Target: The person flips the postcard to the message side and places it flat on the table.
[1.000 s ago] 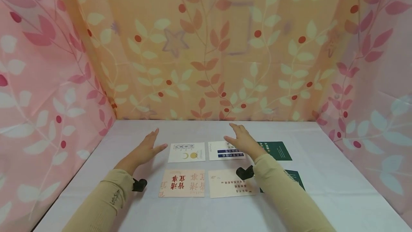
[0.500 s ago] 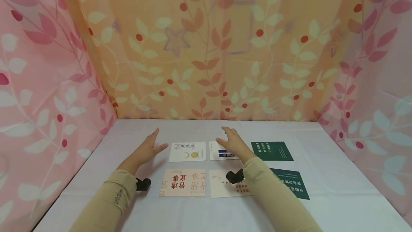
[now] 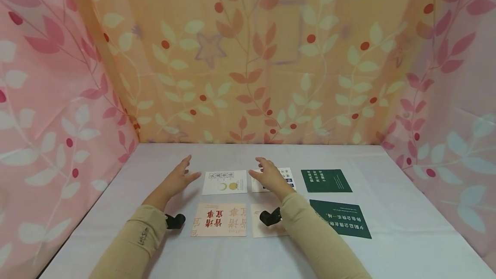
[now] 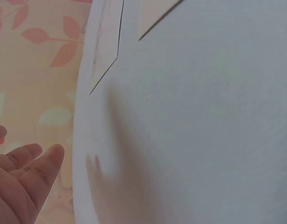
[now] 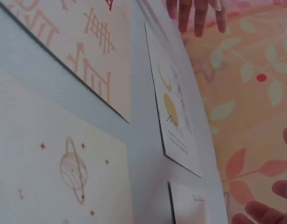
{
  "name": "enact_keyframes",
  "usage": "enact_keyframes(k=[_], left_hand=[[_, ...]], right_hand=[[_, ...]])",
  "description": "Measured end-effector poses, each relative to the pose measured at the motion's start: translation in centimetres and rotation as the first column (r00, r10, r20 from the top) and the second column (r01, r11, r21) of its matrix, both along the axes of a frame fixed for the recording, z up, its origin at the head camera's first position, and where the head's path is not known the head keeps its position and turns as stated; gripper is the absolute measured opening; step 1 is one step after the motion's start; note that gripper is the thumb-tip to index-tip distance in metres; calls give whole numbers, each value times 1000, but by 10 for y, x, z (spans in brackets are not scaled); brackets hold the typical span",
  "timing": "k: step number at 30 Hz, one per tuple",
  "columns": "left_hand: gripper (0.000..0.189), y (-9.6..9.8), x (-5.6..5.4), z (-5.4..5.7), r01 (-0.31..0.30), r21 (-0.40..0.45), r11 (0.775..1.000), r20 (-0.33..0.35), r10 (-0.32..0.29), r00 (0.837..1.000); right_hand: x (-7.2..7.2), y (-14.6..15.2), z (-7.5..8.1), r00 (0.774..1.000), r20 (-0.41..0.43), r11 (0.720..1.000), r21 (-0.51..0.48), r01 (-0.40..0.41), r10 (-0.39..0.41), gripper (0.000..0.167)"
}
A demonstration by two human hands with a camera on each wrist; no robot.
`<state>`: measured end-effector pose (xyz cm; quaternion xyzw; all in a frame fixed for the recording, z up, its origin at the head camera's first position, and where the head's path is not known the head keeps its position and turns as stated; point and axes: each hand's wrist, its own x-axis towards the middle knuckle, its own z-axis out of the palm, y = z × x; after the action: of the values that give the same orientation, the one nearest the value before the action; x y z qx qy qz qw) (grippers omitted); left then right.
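Observation:
My left hand [image 3: 176, 183] hovers with spread, relaxed fingers just left of a white card [image 3: 224, 184] with a sun and moon. Its shadow falls on the cloth in the left wrist view. My right hand [image 3: 271, 178], fingers loosely extended and holding nothing, is over a white card with blue bars [image 3: 285, 172] and covers part of it. Nearer me lie a pink card with red characters [image 3: 218, 221] and a cream card [image 3: 258, 230], partly hidden by the right sleeve. The cream card's planet drawing [image 5: 73, 172] shows in the right wrist view.
Two dark green cards, an upper one [image 3: 327, 181] and a lower one [image 3: 345, 219], lie at the right; the sleeve overlaps the lower one. White cloth [image 3: 395, 227] covers the table. Patterned fabric [image 3: 248, 55] walls off the back and both sides.
My right hand has moved left and slightly nearer, from beside the upper green card to over the white card with blue bars. Both green cards show more fully. The left hand has barely moved.

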<state>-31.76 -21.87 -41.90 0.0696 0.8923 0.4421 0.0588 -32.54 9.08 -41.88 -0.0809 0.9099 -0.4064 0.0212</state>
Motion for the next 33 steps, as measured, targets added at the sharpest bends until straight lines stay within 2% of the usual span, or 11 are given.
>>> enact_keyframes(k=[5,9,14,18,23,27,33], left_hand=[[91,2,0,-3,-32,127,991,61,24,998],[83,3,0,-7,-51,163,985,80,38,996],[66,4,-2,-10,-75,121,990,64,68,996],[52,8,-3,-13,-91,72,993,36,89,995],[45,9,-3,-16,-112,110,988,58,106,993],[44,8,-4,-17,-125,131,983,86,115,990],[39,9,-4,-18,-142,137,980,112,127,986]], right_hand=[[1,-3,-4,999,35,999,-50,-14,15,56],[-1,-4,-7,998,63,997,-81,-7,12,56],[-4,-6,-10,993,119,988,-153,27,-9,49],[-7,-6,-14,992,122,982,-187,18,5,40],[-6,-8,-16,990,144,968,-250,24,13,37],[-6,-11,-17,982,190,950,-306,66,-7,37],[-7,-14,-20,979,201,943,-321,87,-22,34]])
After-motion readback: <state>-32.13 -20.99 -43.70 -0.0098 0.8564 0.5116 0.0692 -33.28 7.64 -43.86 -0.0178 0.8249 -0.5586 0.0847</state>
